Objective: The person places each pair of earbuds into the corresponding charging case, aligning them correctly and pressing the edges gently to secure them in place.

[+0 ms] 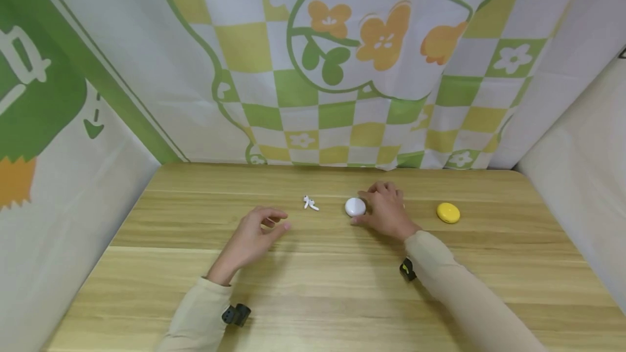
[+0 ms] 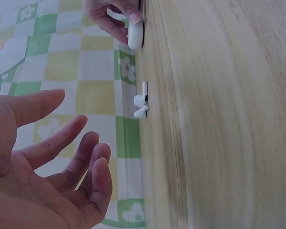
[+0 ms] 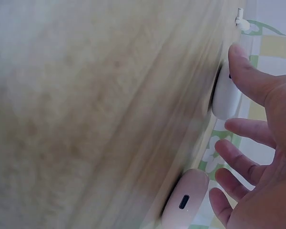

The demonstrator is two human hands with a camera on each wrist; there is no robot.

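Observation:
A white round earbud case (image 1: 355, 207) lies on the wooden table between the thumb and index finger of my right hand (image 1: 386, 212), which pinches its edge. In the right wrist view, the thumb crosses the white case while the other fingers spread loosely. Close under these fingers stands a pale pink case (image 3: 185, 200) with a dark charging port; the hand mostly hides it from the head view. Two white earbuds (image 1: 310, 203) lie crossed to the left of the white case. My left hand (image 1: 254, 235) hovers near them, fingers loosely bent, holding nothing.
A yellow round case (image 1: 448, 213) lies to the right of my right hand. The wooden table (image 1: 313, 297) ends at a patterned cloth (image 1: 342, 118) at the back, with cloth walls at both sides.

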